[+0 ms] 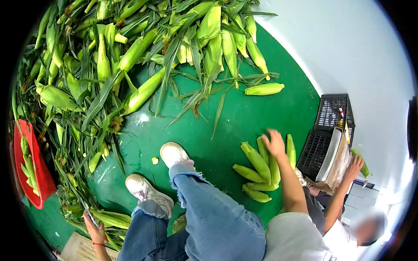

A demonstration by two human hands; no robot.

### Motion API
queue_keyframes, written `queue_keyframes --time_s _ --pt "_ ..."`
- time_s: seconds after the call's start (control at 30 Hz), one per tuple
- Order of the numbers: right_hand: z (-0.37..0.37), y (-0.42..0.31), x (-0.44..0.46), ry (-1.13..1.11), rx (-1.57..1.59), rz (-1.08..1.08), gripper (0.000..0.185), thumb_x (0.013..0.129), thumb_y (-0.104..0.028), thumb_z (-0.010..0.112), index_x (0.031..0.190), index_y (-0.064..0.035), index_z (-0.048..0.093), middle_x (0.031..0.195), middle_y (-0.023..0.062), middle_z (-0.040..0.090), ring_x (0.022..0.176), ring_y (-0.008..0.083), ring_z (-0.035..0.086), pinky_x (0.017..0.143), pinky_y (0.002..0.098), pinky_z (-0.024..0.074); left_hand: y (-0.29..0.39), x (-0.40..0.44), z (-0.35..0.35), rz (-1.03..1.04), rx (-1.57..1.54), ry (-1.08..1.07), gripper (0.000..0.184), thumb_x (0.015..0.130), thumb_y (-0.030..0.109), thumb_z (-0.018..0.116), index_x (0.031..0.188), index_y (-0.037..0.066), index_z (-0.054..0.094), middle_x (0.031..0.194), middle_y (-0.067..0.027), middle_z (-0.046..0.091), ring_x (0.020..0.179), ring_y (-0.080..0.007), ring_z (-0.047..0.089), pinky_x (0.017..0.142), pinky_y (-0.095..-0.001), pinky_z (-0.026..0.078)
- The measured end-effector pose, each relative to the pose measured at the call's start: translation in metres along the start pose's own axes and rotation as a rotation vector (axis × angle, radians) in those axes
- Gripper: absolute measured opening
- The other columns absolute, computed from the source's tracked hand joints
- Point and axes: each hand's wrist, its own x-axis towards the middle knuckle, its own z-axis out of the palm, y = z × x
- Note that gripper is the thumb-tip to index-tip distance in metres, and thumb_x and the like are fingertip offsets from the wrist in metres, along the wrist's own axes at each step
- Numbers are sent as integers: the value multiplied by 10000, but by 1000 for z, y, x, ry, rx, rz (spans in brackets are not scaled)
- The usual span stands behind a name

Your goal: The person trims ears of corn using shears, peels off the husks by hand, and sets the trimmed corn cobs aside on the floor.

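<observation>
My left hand (pixel 95 229), with a red string at the wrist, is closed around a knife (pixel 88 214) whose blade points up and away. Long corn leaves and green ears (pixel 111 219) lie beside it at lower left. Over a small heap of trimmed corn ears (pixel 261 167) on the right, my right hand (pixel 275 143) is open with its fingers spread and slightly blurred. It sits between the heap and a single corn ear (pixel 291 150); whether the fingertips touch any corn I cannot tell.
A big pile of unhusked corn (pixel 130 56) covers the upper left of the green floor (pixel 209 126). A red basket (pixel 38 174) holds several ears. Black crates (pixel 333 112) stand at right, where a co-worker's hand (pixel 355 167) holds corn. A beige crate (pixel 78 248) is lower left.
</observation>
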Motion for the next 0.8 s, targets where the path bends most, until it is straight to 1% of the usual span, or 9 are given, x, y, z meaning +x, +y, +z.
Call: queue_keyframes --time_s 0.13,0.27,0.43,0.57,0.6,0.63,0.67,0.7,0.8 --pt "-16 -34 128 184 -170 -209 491 755 -152 672 1210 -83 501 1269 118 498 1178 309 465 978 406 397 75 12 5 30 -39 30 721 654 -104 494 1343 41 339 894 -107 520 771 -237 515 707 -319 440" --pt "21 -26 209 247 -615 -259 589 711 -198 718 1243 -138 472 1241 80 512 1182 269 472 968 421 402 91 11 15 -102 -201 -19 677 658 -93 498 1309 41 368 775 -68 470 673 -191 481 625 -300 424" --pt "4 -24 175 -133 -598 -418 400 750 -327 678 1042 -109 513 1033 95 556 978 278 548 808 412 474 74 3 29 -123 -177 -3 631 654 -60 513 1266 33 385 796 -78 477 700 -196 489 652 -302 431" --pt "-3 -24 117 -1043 -660 -395 477 787 -445 658 1119 -113 576 1175 96 582 1056 311 549 896 442 460 88 17 54 -143 -310 3 579 659 -72 494 1219 46 407 804 -73 487 708 -188 496 653 -294 429" --pt "-4 -19 117 -947 -483 -540 401 806 -422 637 1063 -114 618 1109 89 629 994 302 583 871 443 466 99 24 58 -149 -359 -27 572 661 -75 490 1214 48 410 803 -71 487 705 -184 496 648 -293 429" --pt "-17 -54 141 -950 -313 -443 367 813 -381 634 1044 -95 634 1001 117 659 892 314 610 818 415 482 113 30 59 -124 -300 -52 566 665 -82 481 1212 48 415 794 -68 488 674 -169 490 622 -292 428" --pt "-13 -60 164 -688 -99 -361 354 823 -345 633 1038 -63 628 931 138 660 818 295 620 766 385 491 121 35 60 -116 -301 -103 556 666 -80 484 1203 45 420 788 -68 493 645 -160 485 598 -292 425" --pt "-16 -80 185 -281 380 -375 331 830 -303 633 1027 -37 622 926 120 661 822 255 620 757 359 491 127 39 62 -90 -281 -126 550 666 -80 484 1198 45 423 787 -68 498 635 -159 482 591 -292 421" --pt "24 -115 297 254 610 -13 650 799 -450 642 1213 22 475 1082 207 601 1024 325 581 878 383 453 151 51 61 25 -235 -138 536 669 -80 494 1186 42 428 805 -67 515 633 -163 490 587 -291 420"
